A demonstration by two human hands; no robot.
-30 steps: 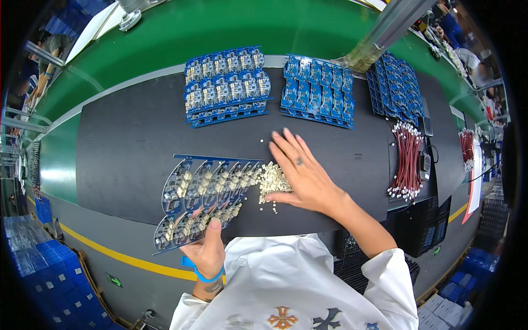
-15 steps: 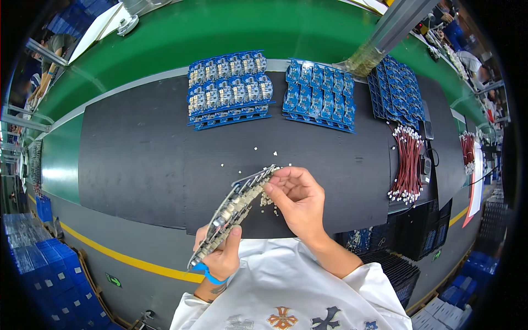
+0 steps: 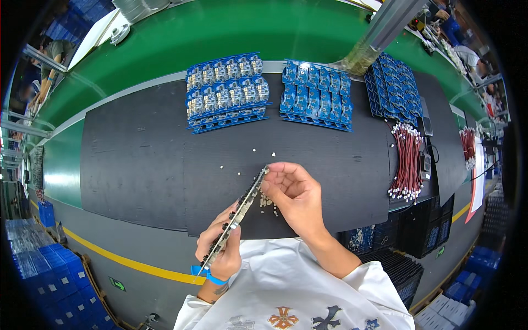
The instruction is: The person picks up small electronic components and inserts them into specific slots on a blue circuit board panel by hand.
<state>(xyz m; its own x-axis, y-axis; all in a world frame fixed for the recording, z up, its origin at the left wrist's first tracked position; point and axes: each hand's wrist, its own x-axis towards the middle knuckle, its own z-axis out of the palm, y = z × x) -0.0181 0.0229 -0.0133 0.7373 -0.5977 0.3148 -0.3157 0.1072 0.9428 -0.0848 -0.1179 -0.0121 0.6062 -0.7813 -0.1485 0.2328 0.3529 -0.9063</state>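
Note:
A circuit board panel (image 3: 237,215) is held up on edge above the black mat, slanting from lower left to upper right, with components along both faces. My left hand (image 3: 221,245) is closed round its lower end, thumb on the near side and fingers behind. At the upper end, my right hand (image 3: 295,192) pinches the panel's tip between thumb and fingers. Small pale connector pieces (image 3: 266,201) lie in a loose pile on the mat, partly hidden behind the panel and my right hand. A few more pale pieces (image 3: 273,154) are scattered farther off.
Stacked blue board panels (image 3: 226,91) stand at the back, with more stacks (image 3: 316,96) to their right and a leaning stack (image 3: 394,88) by a metal post (image 3: 379,41). A red wire bundle with white plugs (image 3: 406,162) lies right. Black crates (image 3: 421,234) sit below the mat's right edge.
The panel has turned more edge-on, so less of its component face shows. My right hand has shifted slightly left and up with its end. Both hands keep their hold.

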